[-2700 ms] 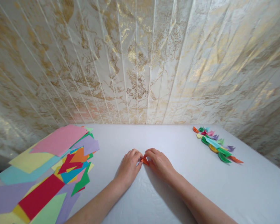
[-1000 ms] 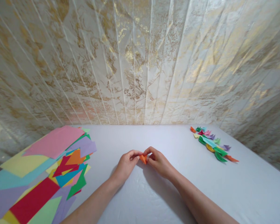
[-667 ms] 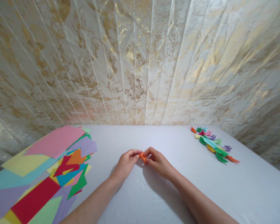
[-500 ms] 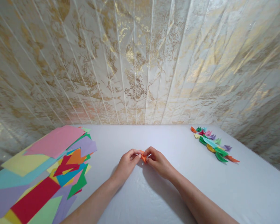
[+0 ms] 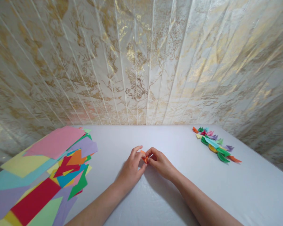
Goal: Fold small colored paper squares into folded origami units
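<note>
White table [image 5: 231, 194] below, right hand [image 5: 159, 160] pinches orange paper [image 5: 145, 160] beside left hand [image 5: 132, 166].

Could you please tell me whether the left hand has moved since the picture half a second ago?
Yes, slightly: judged against the large red paper sheet, the left hand has shifted rightward, away from it and toward the right hand.

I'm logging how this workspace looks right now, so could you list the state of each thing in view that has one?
Orange paper piece: folded, partly hidden by fingers
Right hand: pinching the orange paper piece
Left hand: index finger raised; grip unclear
Paper sheets: flat, overlapping
Small paper pieces: folded, grouped together
Backdrop: creased
</note>
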A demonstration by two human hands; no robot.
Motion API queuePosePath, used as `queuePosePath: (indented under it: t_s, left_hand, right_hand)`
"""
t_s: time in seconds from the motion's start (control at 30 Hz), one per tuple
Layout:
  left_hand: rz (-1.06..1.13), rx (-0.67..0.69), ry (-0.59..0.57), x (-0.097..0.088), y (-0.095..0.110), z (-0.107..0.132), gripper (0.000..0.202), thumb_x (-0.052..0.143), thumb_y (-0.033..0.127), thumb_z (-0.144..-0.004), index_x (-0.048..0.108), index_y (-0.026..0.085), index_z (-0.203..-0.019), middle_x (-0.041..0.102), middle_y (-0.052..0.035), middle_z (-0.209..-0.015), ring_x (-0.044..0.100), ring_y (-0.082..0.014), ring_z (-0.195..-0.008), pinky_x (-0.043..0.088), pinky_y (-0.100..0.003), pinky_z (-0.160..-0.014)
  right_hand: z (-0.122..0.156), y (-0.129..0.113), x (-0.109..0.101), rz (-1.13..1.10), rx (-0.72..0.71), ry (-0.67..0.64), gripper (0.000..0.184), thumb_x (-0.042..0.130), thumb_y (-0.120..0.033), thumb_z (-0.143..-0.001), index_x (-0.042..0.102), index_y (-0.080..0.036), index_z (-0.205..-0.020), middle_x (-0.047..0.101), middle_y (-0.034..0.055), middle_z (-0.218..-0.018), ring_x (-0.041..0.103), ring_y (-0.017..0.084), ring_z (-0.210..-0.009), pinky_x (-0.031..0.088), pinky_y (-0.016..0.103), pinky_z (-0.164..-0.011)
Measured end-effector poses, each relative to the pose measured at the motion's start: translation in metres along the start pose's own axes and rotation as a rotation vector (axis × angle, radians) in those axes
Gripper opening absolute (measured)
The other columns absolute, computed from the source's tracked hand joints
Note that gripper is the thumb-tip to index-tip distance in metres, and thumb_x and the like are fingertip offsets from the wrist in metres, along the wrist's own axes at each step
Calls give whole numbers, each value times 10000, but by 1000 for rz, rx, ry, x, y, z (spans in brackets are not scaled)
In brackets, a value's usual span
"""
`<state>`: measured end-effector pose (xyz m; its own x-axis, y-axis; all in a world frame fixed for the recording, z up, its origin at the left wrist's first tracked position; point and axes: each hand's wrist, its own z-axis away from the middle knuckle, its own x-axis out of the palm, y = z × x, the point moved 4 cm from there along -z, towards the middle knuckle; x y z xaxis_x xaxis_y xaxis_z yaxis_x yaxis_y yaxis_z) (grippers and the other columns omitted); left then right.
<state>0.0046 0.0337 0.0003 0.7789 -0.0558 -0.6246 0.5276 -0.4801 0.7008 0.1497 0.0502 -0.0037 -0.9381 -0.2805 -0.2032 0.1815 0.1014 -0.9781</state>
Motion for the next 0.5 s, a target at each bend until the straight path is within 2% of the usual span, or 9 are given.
queuePosePath:
  t_s: [0.17, 0.5]
  left_hand:
    - [-103, 76, -6, 0, 4, 1, 175, 544, 119, -843, 561, 232, -974, 486, -58, -1350, 486, -229, -1286, 426, -405, -1086]
    - [-194, 101, -31, 1, 4, 2, 163, 499, 125, -880, 541, 225, -1001, 536, -68, -1268, 563, -217, -1156, 483, -397, -1001]
  right_hand:
    - [0, 2, 0, 5, 3, -4, 89, 554, -209, -771, 558, -187, -857, 634, -2, -841, 586, 129, -713, 441, 239, -632]
    - [1, -2, 1, 37, 4, 4, 85, 538, -186, -777, 562, -188, -859, 643, -5, -817, 595, 128, -708, 448, 240, -641]
